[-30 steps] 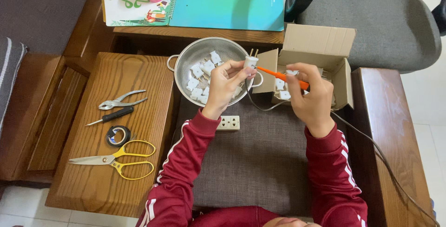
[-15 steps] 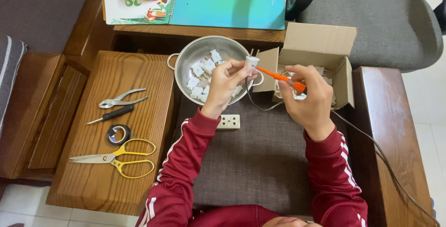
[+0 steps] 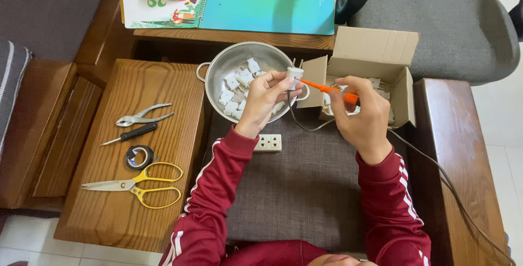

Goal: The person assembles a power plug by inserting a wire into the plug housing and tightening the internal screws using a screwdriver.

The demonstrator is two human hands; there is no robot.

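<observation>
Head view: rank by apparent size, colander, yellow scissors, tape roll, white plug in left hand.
1. Colander
2. Yellow scissors
3. Tape roll
4. White plug in the left hand; raised toward the camera, yet still looks smallest.

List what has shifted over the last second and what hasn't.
Little: the right hand eased slightly lower with the orange screwdriver, its tip at the white plug in the left hand. The colander, cardboard box, scissors and pliers stayed put.

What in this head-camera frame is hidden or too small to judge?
- Orange screwdriver tip: too small, where it meets the white plug held by the left hand.
- Its handle: covered by the right hand.
- Cardboard box contents: partly behind that hand.
</observation>
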